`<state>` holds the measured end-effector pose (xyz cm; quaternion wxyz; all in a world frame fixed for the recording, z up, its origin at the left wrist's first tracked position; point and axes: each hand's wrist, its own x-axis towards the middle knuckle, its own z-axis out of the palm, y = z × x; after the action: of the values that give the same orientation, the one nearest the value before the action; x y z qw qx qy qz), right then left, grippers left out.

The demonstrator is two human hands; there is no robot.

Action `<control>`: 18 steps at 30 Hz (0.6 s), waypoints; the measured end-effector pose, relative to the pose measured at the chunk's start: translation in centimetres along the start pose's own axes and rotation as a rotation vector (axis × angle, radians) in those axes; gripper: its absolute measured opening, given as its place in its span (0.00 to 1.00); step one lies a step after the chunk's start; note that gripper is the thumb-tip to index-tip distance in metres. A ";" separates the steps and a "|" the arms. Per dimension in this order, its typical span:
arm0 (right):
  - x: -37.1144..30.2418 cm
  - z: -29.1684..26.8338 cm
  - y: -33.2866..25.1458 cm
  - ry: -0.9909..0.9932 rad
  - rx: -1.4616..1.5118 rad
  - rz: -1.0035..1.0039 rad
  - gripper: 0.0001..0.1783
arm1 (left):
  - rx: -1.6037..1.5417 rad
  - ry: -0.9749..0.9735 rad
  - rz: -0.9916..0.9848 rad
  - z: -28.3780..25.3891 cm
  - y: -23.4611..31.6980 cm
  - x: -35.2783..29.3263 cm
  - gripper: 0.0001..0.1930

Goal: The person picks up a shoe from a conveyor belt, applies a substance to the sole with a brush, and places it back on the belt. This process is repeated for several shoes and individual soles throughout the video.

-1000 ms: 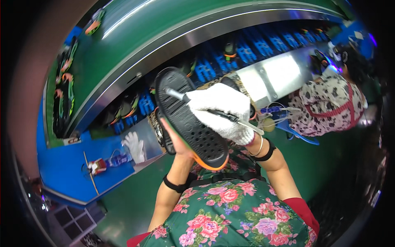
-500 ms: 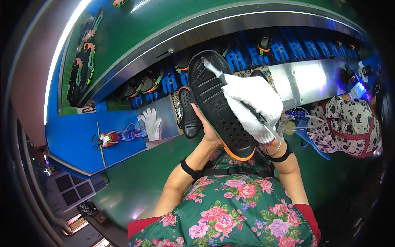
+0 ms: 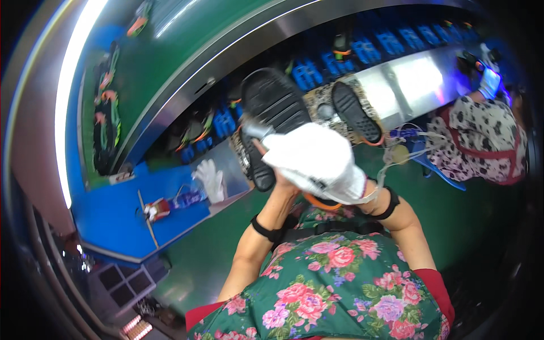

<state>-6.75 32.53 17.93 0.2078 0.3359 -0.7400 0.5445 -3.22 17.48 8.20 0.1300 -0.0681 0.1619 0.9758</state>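
Observation:
A black shoe sole [image 3: 275,99] with an orange rim is held up in front of me, its grooved face toward me. My bare left hand [image 3: 287,180] grips its left edge from below; the fingers are partly hidden. In a white knit glove, my right hand [image 3: 317,158] is closed around a brush [image 3: 258,131], whose blurred tip is at the sole's left edge. The glove covers the sole's lower half. Behind the left hand lies a second black sole [image 3: 262,174]; another, with an orange edge, is the black sole [image 3: 354,111] to the right on the bench.
A spare white glove [image 3: 209,180], a plastic bottle [image 3: 187,197] and a red-and-white box [image 3: 157,211] lie on the blue tabletop [image 3: 107,218]. Blue holders [image 3: 306,73] line the rack behind the metal bench [image 3: 419,82]. At right works a person in a spotted garment [image 3: 481,136].
My gloved right hand and the brush have moved down and left, from the sole's top end to its left edge. The view has tilted, and the sole at right is uncovered.

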 end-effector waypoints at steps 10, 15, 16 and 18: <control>-2.1 1.0 1.0 0.135 0.398 0.098 0.10 | 0.465 0.281 -0.138 -2.3 0.5 2.1 0.44; -4.5 -0.7 -1.4 0.137 0.260 0.262 0.12 | 0.465 0.250 -0.196 -2.3 -0.7 1.9 0.45; -4.7 -0.3 -1.5 0.139 0.252 0.250 0.12 | 0.476 0.243 -0.195 -2.4 -0.7 2.2 0.45; -5.0 0.7 -2.0 0.167 0.358 0.150 0.10 | 0.485 0.233 -0.197 -2.6 -0.7 2.6 0.45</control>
<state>-1.79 32.89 15.70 0.1641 0.2650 -0.6348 0.7070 -5.27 17.83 5.14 0.2174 -0.1619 0.3972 0.8768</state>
